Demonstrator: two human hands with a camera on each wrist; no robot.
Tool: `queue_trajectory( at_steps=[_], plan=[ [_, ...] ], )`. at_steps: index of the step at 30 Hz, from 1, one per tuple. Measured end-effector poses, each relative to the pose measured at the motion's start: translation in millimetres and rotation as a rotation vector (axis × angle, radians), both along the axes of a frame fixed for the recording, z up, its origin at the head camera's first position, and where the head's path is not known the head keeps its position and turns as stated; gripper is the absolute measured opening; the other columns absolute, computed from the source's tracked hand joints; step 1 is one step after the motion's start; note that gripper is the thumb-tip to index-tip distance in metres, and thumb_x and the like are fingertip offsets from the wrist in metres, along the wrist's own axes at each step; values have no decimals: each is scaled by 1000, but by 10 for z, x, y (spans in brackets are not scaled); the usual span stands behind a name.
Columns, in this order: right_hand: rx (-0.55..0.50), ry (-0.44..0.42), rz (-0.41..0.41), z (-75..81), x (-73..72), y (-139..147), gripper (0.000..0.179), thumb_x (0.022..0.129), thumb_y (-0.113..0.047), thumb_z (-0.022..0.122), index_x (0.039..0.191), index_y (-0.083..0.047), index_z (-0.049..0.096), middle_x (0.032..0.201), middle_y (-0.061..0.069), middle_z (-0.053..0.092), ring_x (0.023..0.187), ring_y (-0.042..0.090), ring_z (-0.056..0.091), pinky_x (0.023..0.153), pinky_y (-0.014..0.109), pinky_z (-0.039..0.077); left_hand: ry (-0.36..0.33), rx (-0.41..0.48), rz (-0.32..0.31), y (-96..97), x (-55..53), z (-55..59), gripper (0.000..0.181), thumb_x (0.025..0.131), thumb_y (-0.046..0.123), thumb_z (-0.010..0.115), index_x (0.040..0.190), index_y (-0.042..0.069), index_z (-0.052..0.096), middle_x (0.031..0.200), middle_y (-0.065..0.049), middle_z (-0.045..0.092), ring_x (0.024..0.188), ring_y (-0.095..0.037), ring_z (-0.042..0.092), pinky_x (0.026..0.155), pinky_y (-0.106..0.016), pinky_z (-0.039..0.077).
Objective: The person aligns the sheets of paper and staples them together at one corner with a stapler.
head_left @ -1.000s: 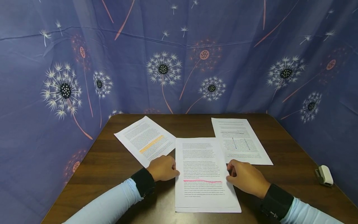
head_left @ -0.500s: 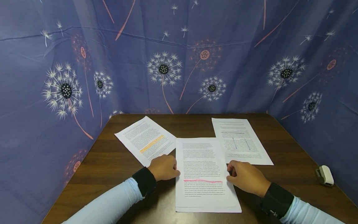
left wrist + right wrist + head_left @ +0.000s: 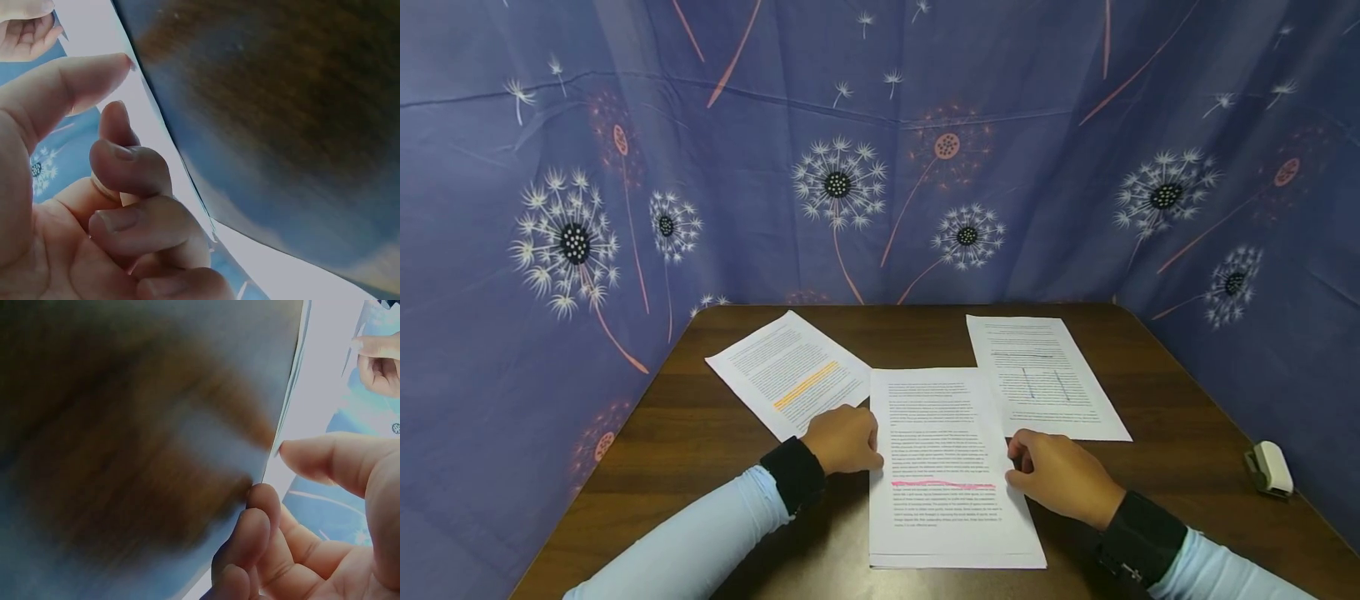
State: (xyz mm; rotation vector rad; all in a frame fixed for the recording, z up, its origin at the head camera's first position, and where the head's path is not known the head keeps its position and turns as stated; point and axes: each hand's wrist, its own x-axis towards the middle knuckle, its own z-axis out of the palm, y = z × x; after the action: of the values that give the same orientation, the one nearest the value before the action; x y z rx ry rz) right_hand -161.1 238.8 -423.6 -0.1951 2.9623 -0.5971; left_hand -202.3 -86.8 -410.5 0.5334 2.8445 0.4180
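In the head view a stack of printed paper sheets (image 3: 936, 525) lies in the middle, with a pink highlighted line across its top page. My left hand (image 3: 842, 439) is at the stack's left edge, and the left wrist view has its thumb tip (image 3: 122, 62) touching that edge while the other fingers bend loosely below. At the right edge is my right hand (image 3: 1063, 475); its thumb tip (image 3: 290, 453) meets the sheets' side, with the bent fingertips (image 3: 265, 503) a little apart from the thumb. Neither hand visibly pinches the paper.
A printed sheet with an orange highlight (image 3: 760, 354) lies slanted at back left. Another sheet with blue pen marks (image 3: 1045, 342) is at back right. A small white stapler-like object (image 3: 1272, 468) sits near the right edge of the wooden table (image 3: 1180, 417). A patterned curtain (image 3: 895, 83) surrounds the table.
My left hand has slid slightly away from me along the stack's left edge. The right hand and the sheets look unchanged.
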Motion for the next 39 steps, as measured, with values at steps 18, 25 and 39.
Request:
queue_trajectory(
  at_steps=[18,25,39],
  plan=[
    [43,127,-20,198,-363,499,33,91,-31,71,112,-7,72,93,4,70,74,18,60,58,36,45,163,191,-64,702,-400,173,39,84,32,76,117,11,71,113,-1,70,106,-20,63,92,-38,51],
    [117,122,-104,198,-648,942,55,89,-35,68,124,8,65,113,29,67,92,36,64,72,54,51,186,116,-9,1065,-762,113,46,86,46,75,114,11,65,110,-3,67,106,-27,63,91,-43,50],
    [159,-97,-216,192,-842,1473,77,94,-46,60,125,24,52,108,36,64,84,40,62,71,53,51,140,-111,70,1815,-1084,-28,91,85,78,60,153,19,45,150,0,55,143,-25,46,122,-47,30]
  ],
)
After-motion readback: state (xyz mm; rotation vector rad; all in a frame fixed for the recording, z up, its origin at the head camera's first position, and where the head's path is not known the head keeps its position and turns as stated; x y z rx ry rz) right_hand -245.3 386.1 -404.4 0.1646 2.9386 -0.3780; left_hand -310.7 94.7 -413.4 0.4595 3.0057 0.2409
